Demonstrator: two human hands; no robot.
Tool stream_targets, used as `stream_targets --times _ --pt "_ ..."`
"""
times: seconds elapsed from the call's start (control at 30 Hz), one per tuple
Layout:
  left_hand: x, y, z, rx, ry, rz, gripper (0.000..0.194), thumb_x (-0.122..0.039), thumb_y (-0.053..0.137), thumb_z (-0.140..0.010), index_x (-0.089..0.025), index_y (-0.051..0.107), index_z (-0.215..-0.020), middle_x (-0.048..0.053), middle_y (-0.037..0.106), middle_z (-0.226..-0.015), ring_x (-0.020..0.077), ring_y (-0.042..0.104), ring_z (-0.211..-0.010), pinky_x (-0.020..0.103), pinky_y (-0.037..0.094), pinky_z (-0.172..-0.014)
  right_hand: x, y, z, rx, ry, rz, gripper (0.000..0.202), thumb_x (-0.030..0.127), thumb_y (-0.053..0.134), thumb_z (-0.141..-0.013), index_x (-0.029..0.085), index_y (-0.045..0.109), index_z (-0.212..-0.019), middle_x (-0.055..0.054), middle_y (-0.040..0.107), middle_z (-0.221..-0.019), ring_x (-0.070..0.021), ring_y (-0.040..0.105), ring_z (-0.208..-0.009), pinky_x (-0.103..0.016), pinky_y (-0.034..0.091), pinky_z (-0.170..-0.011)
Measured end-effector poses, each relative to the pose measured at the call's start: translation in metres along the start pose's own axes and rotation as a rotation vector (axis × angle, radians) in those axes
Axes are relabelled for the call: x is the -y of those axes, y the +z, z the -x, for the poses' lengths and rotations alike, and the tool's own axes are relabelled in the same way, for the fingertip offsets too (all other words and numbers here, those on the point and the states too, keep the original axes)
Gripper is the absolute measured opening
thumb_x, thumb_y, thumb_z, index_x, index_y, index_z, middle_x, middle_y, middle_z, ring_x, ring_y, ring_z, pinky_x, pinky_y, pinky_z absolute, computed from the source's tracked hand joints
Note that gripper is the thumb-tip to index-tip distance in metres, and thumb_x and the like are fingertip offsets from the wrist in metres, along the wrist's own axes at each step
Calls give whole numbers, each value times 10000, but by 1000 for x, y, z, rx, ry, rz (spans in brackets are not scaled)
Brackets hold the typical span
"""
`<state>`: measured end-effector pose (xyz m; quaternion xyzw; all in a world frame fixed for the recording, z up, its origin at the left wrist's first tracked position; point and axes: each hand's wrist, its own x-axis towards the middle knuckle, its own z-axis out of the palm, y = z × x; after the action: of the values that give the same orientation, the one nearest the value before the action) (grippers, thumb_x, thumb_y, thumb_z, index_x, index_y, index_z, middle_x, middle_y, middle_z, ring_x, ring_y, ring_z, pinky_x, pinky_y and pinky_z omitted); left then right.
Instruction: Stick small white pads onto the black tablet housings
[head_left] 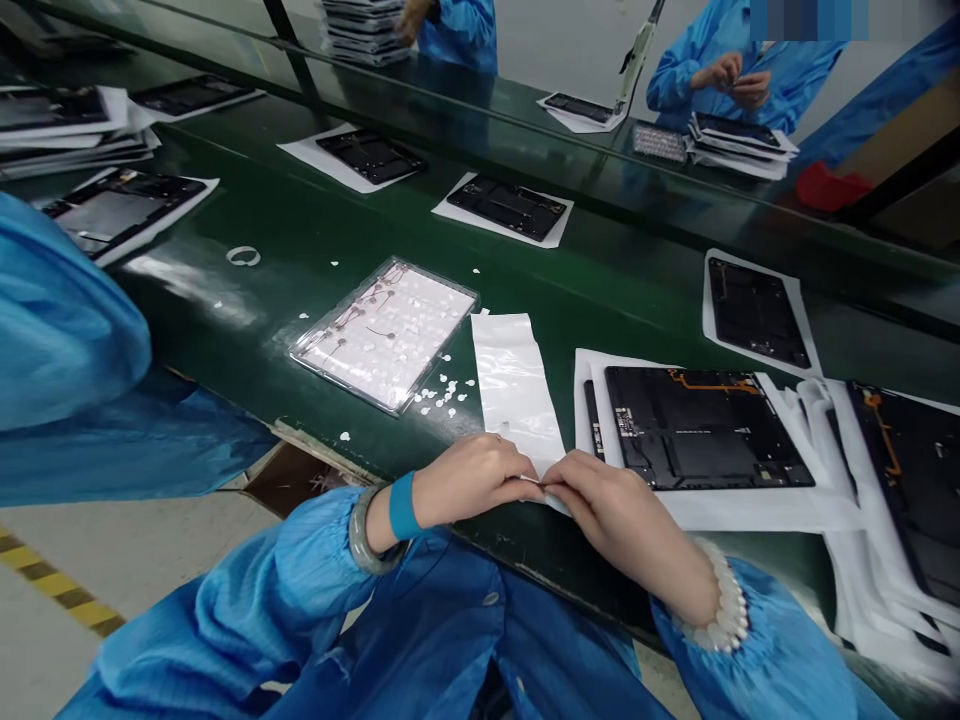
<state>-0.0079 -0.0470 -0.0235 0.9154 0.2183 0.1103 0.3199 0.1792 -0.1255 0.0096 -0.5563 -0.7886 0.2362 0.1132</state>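
Observation:
My left hand (480, 478) and my right hand (611, 500) meet at the near end of a white plastic strip (517, 380) near the table's front edge. Both are closed, thumb against fingers, with a small thin piece between their fingertips that is too small to name. Left of the strip lies a clear tray (397, 335) with small wired parts and white bits on it. Beside my right hand, a black panel with an orange ribbon (701, 430) rests on white sheets.
Small white tabs (442, 395) are scattered by the tray. More black panels on white sheets (514, 207) lie across the green table (262, 200). A blue sleeve (67, 320) of a person is at the left. Two people work across the table, their hands (735, 82) at the upper right.

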Motion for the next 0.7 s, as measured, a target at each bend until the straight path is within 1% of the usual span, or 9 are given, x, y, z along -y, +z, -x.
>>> stream_targets --times 0.07,0.13,0.27,0.33,0.4,0.47,0.57,0.63,0.7 --pt "1 -1 -2 9 33 42 269 -407 565 -888 -174 694 -850 24 697 -767 168 653 -743 239 449 -676 0 -1 3 -21 8 -25 161 183 426 -937 210 576 -886 -19 613 -859 -148 620 -730 -261 479 -656" --pt "1 -1 -4 7 70 59 305 -427 529 -904 -174 690 -849 25 702 -783 167 653 -768 241 447 -699 0 -2 8 -71 0 -68 154 180 437 -933 212 575 -872 -16 610 -845 -137 612 -721 -246 478 -653" --pt "2 -2 -13 21 117 60 327 -420 478 -937 -191 693 -844 11 704 -759 155 641 -742 253 433 -725 -9 0 23 -239 -49 -126 158 174 432 -946 212 580 -904 -25 618 -841 -123 615 -738 -223 486 -681" --pt "3 -2 -18 49 129 81 331 -430 473 -938 -194 691 -858 10 702 -754 147 634 -726 253 432 -731 -14 2 28 -301 -35 -147 140 169 445 -945 212 578 -939 -28 625 -857 -125 620 -750 -224 488 -688" --pt "4 -1 -22 65 133 68 377 -458 449 -942 -180 685 -844 21 687 -726 148 625 -714 258 434 -729 -18 3 30 -315 -10 -174 121 177 460 -943 213 573 -967 -28 629 -873 -129 622 -754 -231 489 -693" --pt "4 -1 -25 68 136 20 445 -485 417 -945 -163 669 -770 24 652 -655 149 610 -672 262 430 -708 -20 2 28 -305 -3 -174 124 196 467 -944 212 564 -1020 -34 633 -908 -134 624 -766 -242 489 -705" --pt "2 0 -28 67 124 -45 476 -472 411 -953 -154 630 -673 15 603 -576 143 588 -616 259 419 -670 -19 0 19 -284 -35 -120 166 225 474 -946 214 555 -1091 -38 630 -955 -135 620 -787 -244 483 -706" --pt "0 0 -30 78 103 -72 433 -433 453 -947 -154 629 -666 13 603 -570 146 592 -615 254 414 -649 -17 -2 11 -266 -73 -54 142 224 475 -945 211 584 -1035 -36 628 -940 -132 606 -782 -242 473 -686" --pt "-3 0 -32 97 73 -76 344 -366 521 -920 -157 637 -673 6 606 -571 148 595 -612 249 416 -638 -14 -2 6 -271 -144 60 151 188 462 -943 190 612 -930 -44 631 -891 -141 586 -759 -258 458 -660"
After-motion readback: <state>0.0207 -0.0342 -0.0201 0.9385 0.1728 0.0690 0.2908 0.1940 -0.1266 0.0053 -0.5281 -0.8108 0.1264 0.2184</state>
